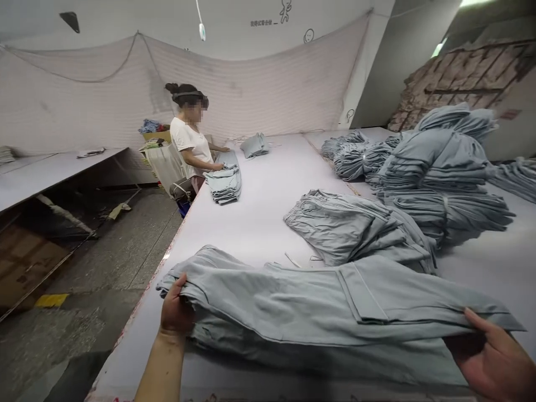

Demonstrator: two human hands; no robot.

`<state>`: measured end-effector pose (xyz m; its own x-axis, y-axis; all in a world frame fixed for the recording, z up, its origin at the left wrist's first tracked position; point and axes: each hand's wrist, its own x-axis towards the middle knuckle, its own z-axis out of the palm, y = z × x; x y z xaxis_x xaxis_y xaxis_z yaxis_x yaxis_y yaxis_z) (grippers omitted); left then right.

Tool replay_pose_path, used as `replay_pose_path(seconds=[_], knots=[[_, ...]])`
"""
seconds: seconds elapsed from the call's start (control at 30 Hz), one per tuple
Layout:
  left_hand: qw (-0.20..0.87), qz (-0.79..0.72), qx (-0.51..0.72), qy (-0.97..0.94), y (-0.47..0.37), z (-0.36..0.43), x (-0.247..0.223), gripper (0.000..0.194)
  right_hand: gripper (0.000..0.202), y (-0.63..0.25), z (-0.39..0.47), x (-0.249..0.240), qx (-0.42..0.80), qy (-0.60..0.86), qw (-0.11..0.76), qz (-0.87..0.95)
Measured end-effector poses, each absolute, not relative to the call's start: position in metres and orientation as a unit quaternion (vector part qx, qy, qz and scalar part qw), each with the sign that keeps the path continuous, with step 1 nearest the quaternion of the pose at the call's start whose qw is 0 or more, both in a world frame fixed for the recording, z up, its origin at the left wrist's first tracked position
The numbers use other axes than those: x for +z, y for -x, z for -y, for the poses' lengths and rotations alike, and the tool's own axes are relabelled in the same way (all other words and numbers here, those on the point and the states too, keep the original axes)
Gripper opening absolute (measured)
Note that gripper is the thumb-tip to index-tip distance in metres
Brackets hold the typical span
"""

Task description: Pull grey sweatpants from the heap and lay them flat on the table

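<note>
A pair of light grey-blue trousers (293,307) with a flap pocket is stretched lengthwise between my hands at the near end of the table. My left hand (178,310) grips the left end, thumb on top and fingers hidden beneath the cloth. At the other end, my right hand (488,349) pinches the edge between the thumb above and fingers underneath. Under the held pair lies more of the same grey-blue cloth (335,360). Just beyond it rests a loose pile of similar trousers (339,223), with elastic-looking gathered waists.
Tied bundles of grey-blue garments (435,162) are heaped at the right. A co-worker (190,139) stands at the table's far left edge, hands on a folded stack (224,181). The long white table (263,190) ends at the left beside the floor. Another table (54,173) stands farther left.
</note>
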<state>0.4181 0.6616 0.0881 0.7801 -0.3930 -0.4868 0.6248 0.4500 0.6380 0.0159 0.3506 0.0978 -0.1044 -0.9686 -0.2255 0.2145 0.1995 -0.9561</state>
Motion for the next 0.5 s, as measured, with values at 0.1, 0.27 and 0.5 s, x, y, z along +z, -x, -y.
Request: replay_pose_path(seconds=[0.1, 0.27, 0.5], knots=[[0.797, -0.141, -0.319, -0.493, -0.431, -0.676, 0.055, 0.027, 0.015, -0.013, -0.367, 0.067, -0.537, 0.3, 0.599, -0.513], [0.674, -0.143, -0.353, -0.633, -0.43, -0.708, -0.021, 0.014, 0.024, -0.005, -0.389, -0.025, -0.506, 0.244, 0.569, -0.6], [0.564, -0.098, -0.372, -0.73, -0.452, -0.746, -0.056, 0.034, 0.024, 0.015, -0.378, -0.06, -0.546, 0.173, 0.521, -0.633]])
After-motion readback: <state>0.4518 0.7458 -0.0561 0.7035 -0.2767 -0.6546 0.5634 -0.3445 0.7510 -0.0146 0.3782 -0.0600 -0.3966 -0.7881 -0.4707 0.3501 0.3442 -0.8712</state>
